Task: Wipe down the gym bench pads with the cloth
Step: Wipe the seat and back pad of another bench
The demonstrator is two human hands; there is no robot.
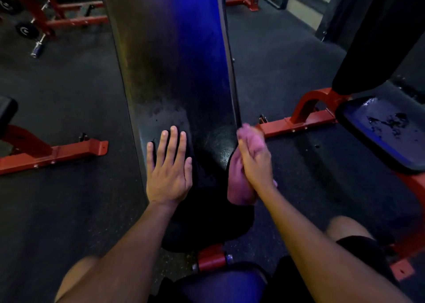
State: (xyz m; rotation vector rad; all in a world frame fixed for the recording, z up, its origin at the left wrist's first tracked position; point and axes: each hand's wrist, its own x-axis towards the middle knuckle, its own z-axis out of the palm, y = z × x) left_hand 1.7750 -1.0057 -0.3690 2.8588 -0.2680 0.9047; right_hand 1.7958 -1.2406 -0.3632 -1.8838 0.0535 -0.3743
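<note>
1. nearest the camera are the person's two bare forearms and knees in dark shorts, with a red frame tube (210,257) between the knees.
2. the left hand (169,169) lies flat on the near left part of the long black back pad (174,72), fingers straight and slightly spread, holding nothing.
3. the right hand (255,162) grips a bunched pink cloth (239,187) at the pad's near right edge; its fingers are pressed together around the fabric, which sticks out beyond the fingertips and hangs below the palm.
4. the pad runs away from the camera, glossy, with blue light along its right half and a duller patch just beyond the left hand.
5. to the right, a second bench's seat pad (381,130) on a red frame (305,116) shows wet streaks.
6. far left, a red rack (57,15) holds weight plates over a dark rubber floor (69,84).
</note>
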